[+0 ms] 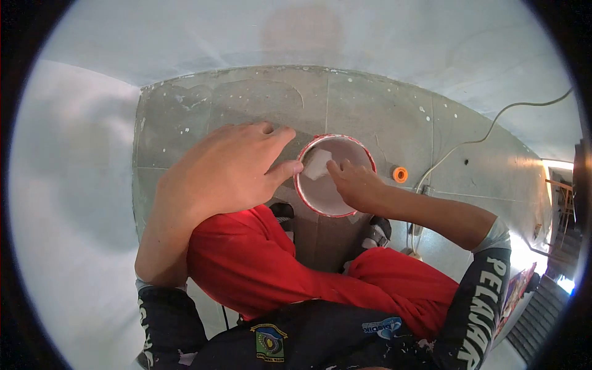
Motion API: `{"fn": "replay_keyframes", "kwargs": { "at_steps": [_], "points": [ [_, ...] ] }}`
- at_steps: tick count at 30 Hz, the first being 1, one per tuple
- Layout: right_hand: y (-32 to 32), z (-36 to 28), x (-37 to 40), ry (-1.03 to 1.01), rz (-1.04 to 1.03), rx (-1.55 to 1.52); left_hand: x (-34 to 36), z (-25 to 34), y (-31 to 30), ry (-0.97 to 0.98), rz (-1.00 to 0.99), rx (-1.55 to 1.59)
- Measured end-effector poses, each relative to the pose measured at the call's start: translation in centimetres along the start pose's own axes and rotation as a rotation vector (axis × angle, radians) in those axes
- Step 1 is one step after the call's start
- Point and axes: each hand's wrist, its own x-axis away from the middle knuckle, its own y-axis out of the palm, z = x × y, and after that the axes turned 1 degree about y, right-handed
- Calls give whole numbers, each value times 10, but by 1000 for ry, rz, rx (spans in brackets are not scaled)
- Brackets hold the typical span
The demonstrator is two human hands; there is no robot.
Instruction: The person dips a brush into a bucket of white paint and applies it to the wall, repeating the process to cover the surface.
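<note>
A round bucket [374, 161] with a red-smeared rim stands on the floor between my feet, its inside coated in pale paint or filler. My right hand [357, 185] reaches in over the rim, fingers closed at the edge of a pale, flat, squarish piece [317, 164] inside; its exact kind does not show. At the bucket's left side is my left hand [246, 165], thumb and forefinger spread apart. Its thumb tip reaches right to the rim, and nothing shows in its grasp.
An orange ring-shaped roll [400, 175] lies on the tiled floor right of the bucket. A pale cable [459, 146] runs from the right wall across the floor. White walls [203, 37] rise ahead and at left. Paint spots mark the tiles [370, 98].
</note>
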Motion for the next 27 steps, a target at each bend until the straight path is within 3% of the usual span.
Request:
{"fn": "replay_keyframes", "kwargs": {
  "at_steps": [13, 19, 27],
  "points": [
    [-29, 0, 14, -40, -27, 38, -6, 5, -1, 4, -7, 0],
    [5, 12, -15, -108, -43, 173, -6, 8, -6, -18, -55, -9],
    [21, 7, -31, -83, -107, 137, -2, 2, -6, -12, -44, -11]
  ]
}}
